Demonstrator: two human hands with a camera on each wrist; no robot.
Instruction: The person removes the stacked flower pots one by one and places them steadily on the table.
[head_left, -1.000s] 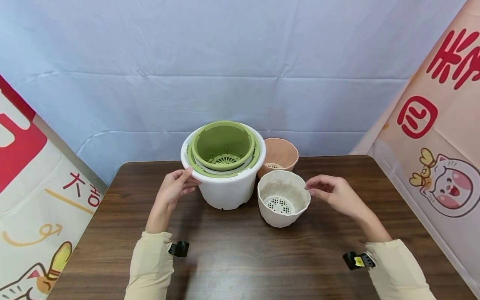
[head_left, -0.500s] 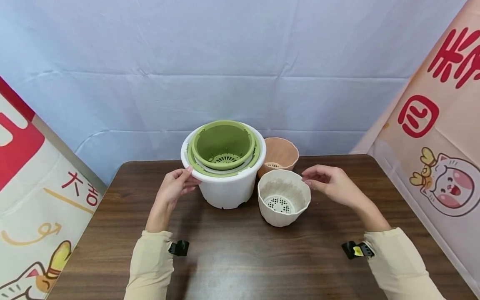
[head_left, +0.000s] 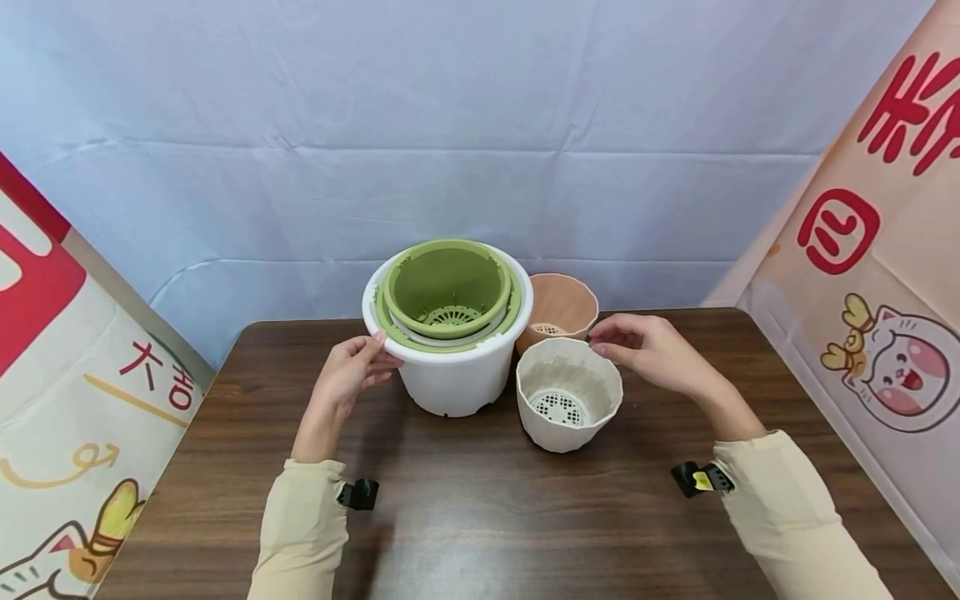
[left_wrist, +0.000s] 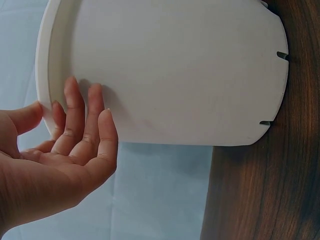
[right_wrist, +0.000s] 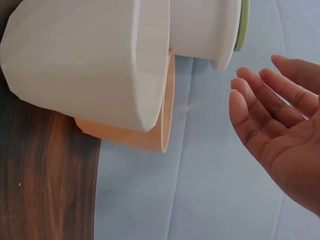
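Note:
A large white flowerpot stands upright on the table, with green and whitish pots nested inside it. The innermost green pot has a slotted base. My left hand holds the white pot's rim at its near left; in the left wrist view the thumb is at the rim and the fingers lie below it along the wall. A smaller cream flowerpot with a perforated bottom stands to the right. Beside its far right rim hovers my right hand, its fingers loosely bent with nothing between them in the right wrist view.
An orange flowerpot stands behind the cream one, partly hidden by it and close to the white pot. The dark wooden table ends at a pale cloth backdrop. Printed banners flank both sides.
My right hand has moved left and farther back along the cream pot's rim, toward the orange pot. The left hand stays at the white pot's rim, and the pots have not moved.

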